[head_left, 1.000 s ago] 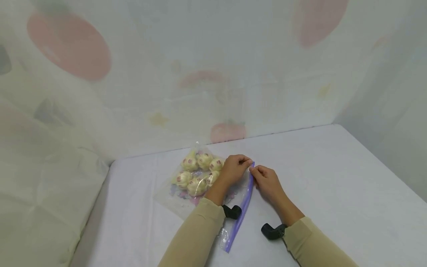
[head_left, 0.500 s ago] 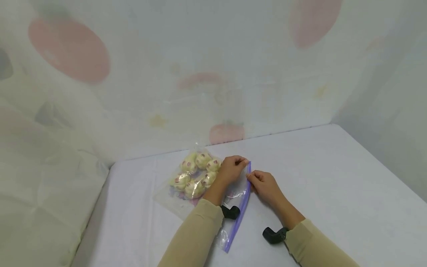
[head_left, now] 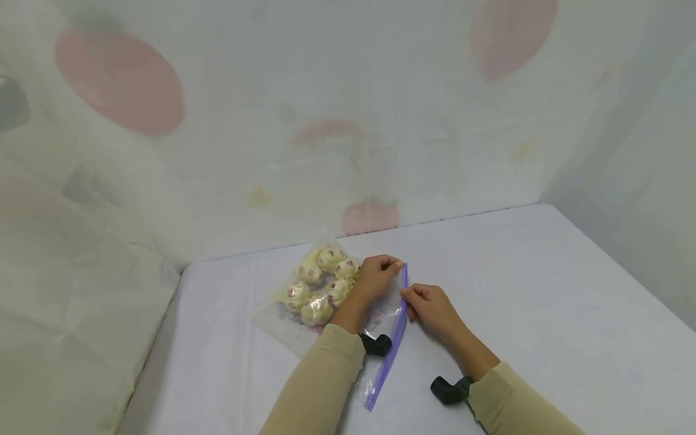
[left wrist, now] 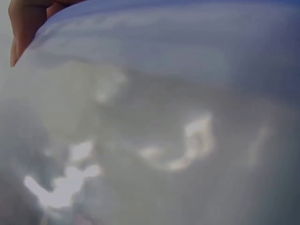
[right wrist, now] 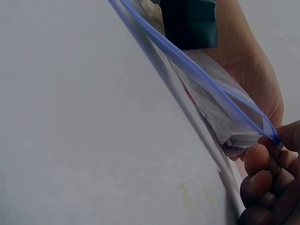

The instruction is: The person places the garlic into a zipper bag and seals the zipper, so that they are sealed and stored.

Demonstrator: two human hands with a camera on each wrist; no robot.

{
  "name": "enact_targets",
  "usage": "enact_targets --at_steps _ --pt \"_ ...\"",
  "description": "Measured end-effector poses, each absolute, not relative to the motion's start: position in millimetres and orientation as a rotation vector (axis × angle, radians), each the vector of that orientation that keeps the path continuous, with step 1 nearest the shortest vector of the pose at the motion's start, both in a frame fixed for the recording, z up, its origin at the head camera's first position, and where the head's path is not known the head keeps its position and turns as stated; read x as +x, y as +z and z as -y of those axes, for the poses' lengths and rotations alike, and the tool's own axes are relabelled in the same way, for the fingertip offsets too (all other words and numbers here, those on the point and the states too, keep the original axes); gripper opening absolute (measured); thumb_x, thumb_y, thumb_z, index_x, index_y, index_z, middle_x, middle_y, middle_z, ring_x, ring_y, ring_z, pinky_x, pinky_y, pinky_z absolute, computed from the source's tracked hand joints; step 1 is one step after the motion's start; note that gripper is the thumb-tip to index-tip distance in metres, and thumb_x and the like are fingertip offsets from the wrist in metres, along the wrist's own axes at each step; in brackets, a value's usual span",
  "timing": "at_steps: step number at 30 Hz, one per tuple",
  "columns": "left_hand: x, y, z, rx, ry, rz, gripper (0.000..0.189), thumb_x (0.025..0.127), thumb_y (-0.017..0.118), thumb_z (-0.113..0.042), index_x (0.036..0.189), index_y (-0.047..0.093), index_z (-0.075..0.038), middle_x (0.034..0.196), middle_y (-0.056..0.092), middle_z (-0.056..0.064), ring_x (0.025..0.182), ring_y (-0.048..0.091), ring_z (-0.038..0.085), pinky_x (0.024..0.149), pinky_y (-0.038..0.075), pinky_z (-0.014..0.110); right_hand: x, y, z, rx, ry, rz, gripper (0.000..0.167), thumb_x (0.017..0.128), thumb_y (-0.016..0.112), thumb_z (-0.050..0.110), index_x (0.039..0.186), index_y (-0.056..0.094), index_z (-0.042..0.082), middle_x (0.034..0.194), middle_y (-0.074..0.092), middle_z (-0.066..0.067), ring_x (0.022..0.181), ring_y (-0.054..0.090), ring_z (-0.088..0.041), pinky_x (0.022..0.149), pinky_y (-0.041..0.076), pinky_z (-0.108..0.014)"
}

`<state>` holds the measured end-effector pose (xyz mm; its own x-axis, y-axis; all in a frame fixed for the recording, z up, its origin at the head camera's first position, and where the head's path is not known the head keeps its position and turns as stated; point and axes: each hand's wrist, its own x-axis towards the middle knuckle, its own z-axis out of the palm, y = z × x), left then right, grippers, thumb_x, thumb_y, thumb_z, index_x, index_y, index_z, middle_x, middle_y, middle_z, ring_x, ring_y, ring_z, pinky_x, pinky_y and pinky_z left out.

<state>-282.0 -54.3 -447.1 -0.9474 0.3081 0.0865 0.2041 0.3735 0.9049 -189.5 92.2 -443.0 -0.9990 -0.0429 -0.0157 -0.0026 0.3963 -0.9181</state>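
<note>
A clear zip bag (head_left: 385,311) with a purple zip strip (head_left: 396,341) lies on the table. Inside are several pale yellow garlic bulbs (head_left: 317,309) with purplish marks, arranged in a ring. My left hand (head_left: 374,277) reaches across the bag and pinches its far corner beside the strip. Just nearer to me, my right hand (head_left: 432,307) pinches the strip between thumb and fingers. In the right wrist view, the two purple edges (right wrist: 206,82) stand apart away from the pinching fingers (right wrist: 258,159). Glossy plastic fills most of the left wrist view.
The table (head_left: 522,314) has a white cover. A pale curtain (head_left: 435,121) with faint fruit prints stands behind it, and more cloth (head_left: 70,302) hangs at the left. Black wrist cameras (head_left: 450,391) sit below both hands.
My right hand has slid a short way along the purple strip toward me, away from the far corner. My left hand keeps its pinch there, shifted only slightly left.
</note>
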Motion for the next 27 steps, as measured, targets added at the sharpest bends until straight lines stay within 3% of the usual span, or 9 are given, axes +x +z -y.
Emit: enact_targets --at_steps 8,27 --pt "-285 -447 54 0.366 1.71 -2.461 0.022 0.094 0.067 -0.027 0.097 0.076 -0.007 0.092 0.073 0.003 0.083 0.057 0.009 0.077 0.048 0.026 -187 -444 -90 -0.019 -1.683 -2.601 0.038 0.098 0.058 0.027 0.066 0.059 0.008 0.054 0.056 -0.001 0.052 0.044 -0.011 0.053 0.034 -0.024" --pt "-283 -433 51 0.284 1.753 -2.499 0.021 0.096 0.065 -0.024 0.096 0.074 -0.005 0.087 0.069 0.003 0.077 0.055 0.009 0.071 0.046 0.024 -172 -443 -89 0.006 -1.676 -2.567 0.035 0.097 0.059 0.024 0.067 0.061 0.007 0.054 0.057 -0.002 0.05 0.043 -0.009 0.051 0.032 -0.022"
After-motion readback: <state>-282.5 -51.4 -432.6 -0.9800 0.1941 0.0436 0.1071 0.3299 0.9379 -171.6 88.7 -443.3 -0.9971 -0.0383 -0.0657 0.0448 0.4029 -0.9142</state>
